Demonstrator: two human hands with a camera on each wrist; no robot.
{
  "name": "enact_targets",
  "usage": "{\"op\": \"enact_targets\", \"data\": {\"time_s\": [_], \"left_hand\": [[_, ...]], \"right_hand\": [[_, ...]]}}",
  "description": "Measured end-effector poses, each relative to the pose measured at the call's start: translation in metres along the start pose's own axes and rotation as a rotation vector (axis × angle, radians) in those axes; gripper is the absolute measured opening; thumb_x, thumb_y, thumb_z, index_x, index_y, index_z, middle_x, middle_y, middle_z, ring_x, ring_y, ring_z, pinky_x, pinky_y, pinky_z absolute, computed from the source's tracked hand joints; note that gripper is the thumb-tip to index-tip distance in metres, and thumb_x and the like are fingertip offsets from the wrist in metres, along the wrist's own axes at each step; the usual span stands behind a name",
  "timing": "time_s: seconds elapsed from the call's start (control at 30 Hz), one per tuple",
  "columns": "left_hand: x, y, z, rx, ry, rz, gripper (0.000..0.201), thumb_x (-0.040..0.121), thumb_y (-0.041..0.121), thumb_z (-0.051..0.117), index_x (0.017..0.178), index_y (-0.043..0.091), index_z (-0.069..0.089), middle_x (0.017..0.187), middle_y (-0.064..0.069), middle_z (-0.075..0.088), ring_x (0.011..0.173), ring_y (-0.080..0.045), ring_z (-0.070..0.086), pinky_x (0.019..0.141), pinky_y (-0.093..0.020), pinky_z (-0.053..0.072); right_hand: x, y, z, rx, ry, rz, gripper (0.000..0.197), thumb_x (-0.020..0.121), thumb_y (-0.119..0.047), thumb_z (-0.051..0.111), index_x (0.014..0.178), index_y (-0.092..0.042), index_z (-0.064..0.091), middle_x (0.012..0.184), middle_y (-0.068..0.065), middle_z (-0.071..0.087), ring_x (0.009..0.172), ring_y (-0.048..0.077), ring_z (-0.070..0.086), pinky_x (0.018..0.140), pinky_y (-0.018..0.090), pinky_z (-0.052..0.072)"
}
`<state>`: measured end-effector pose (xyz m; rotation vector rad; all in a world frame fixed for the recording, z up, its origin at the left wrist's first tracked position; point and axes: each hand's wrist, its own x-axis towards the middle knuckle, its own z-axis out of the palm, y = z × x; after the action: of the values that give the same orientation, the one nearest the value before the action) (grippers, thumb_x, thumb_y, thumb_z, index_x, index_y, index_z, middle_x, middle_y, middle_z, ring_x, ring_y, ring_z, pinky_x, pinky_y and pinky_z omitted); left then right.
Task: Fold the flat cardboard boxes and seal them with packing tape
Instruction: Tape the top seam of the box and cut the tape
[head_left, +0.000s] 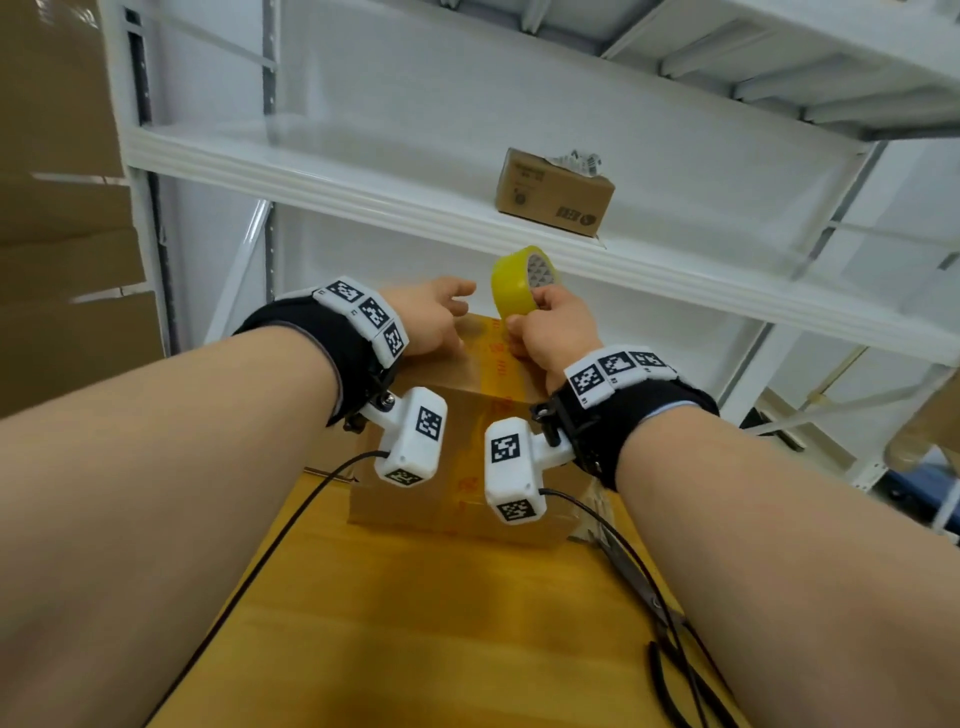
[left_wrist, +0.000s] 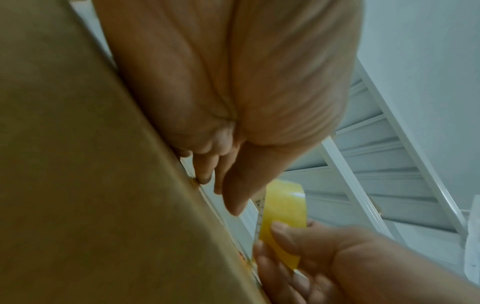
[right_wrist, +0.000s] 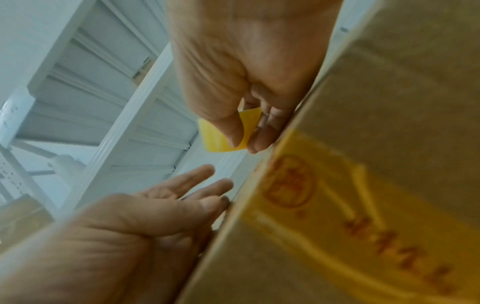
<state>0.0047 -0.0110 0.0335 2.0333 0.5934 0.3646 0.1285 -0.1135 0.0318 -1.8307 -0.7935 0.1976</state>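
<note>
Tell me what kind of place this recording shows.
Probably a packing or stock room: white metal shelving, stacked cardboard at left, and a box being taped from a yellow tape roll on a wooden table.

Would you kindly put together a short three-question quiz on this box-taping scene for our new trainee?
1. Which hand holds the yellow tape roll?
2. True or false: a strip of tape already runs along the top of the cardboard box on the table.
3. Where does the small box sit: A) shelf, B) table, C) floor?

Key: 1. The right hand. 2. True. 3. A, the white shelf.
</note>
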Motion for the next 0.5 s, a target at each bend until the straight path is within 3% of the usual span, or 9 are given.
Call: {"op": "enact_targets", "data": {"time_s": [0.07, 0.17, 0.23, 0.3, 0.4, 0.5], "left_hand": [[0.002, -0.004, -0.003, -0.044, 0.023, -0.002, 0.092, 0.075, 0.0, 0.07, 0.15, 0.03, 0.025, 0.15, -0.003, 0.041, 0.135, -0.025, 0.041, 0.111, -0.046, 0.035], [0.002, -0.008, -0.003, -0.281, 0.084, 0.025, 0.088, 0.074, 0.002, 0.07, 0.149, 0.025, 0.029, 0.135, -0.007, 0.057, 0.12, -0.031, 0.056, 0.103, -0.05, 0.044], [0.002, -0.009, -0.002, -0.554, 0.121, 0.031, 0.076, 0.084, -0.004, 0.062, 0.149, 0.015, 0.027, 0.128, -0.014, 0.061, 0.112, -0.033, 0.06, 0.095, -0.047, 0.05], [0.003, -0.009, -0.002, -0.64, 0.14, 0.034, 0.07, 0.088, 0.003, 0.062, 0.148, 0.011, 0.027, 0.128, -0.018, 0.059, 0.105, -0.031, 0.063, 0.085, -0.041, 0.053], [0.002, -0.009, -0.001, -0.661, 0.088, 0.029, 0.079, 0.074, 0.016, 0.073, 0.144, 0.011, 0.036, 0.119, -0.019, 0.064, 0.098, -0.034, 0.066, 0.086, -0.046, 0.054], [-0.004, -0.005, 0.001, -0.668, 0.078, 0.043, 0.036, 0.092, 0.02, 0.06, 0.122, 0.001, 0.056, 0.094, -0.01, 0.069, 0.077, -0.023, 0.064, 0.073, -0.032, 0.055]], "right_hand": [[-0.001, -0.005, 0.01, 0.075, -0.041, -0.003, 0.034, 0.083, -0.005, 0.062, 0.112, -0.022, 0.065, 0.086, 0.01, 0.07, 0.07, 0.024, 0.067, 0.075, 0.047, 0.062], [-0.004, 0.001, 0.022, 0.053, -0.108, -0.084, 0.025, 0.067, -0.015, 0.072, 0.088, -0.027, 0.068, 0.086, 0.004, 0.073, 0.08, 0.027, 0.071, 0.076, 0.051, 0.061], [-0.005, 0.005, 0.023, 0.094, -0.141, -0.094, 0.026, 0.062, -0.022, 0.078, 0.086, -0.027, 0.069, 0.089, 0.004, 0.074, 0.086, 0.029, 0.072, 0.08, 0.051, 0.06], [-0.004, 0.009, 0.019, 0.168, -0.175, -0.095, 0.028, 0.062, -0.021, 0.083, 0.085, -0.025, 0.068, 0.09, 0.007, 0.074, 0.087, 0.032, 0.071, 0.082, 0.049, 0.059], [-0.006, 0.01, 0.017, 0.234, -0.253, -0.121, 0.033, 0.069, -0.01, 0.085, 0.091, -0.023, 0.066, 0.085, 0.006, 0.071, 0.079, 0.026, 0.068, 0.078, 0.042, 0.059], [-0.007, 0.012, 0.018, 0.237, -0.303, -0.123, 0.043, 0.065, -0.007, 0.085, 0.099, -0.025, 0.067, 0.092, 0.008, 0.073, 0.087, 0.029, 0.07, 0.084, 0.048, 0.059]]}}
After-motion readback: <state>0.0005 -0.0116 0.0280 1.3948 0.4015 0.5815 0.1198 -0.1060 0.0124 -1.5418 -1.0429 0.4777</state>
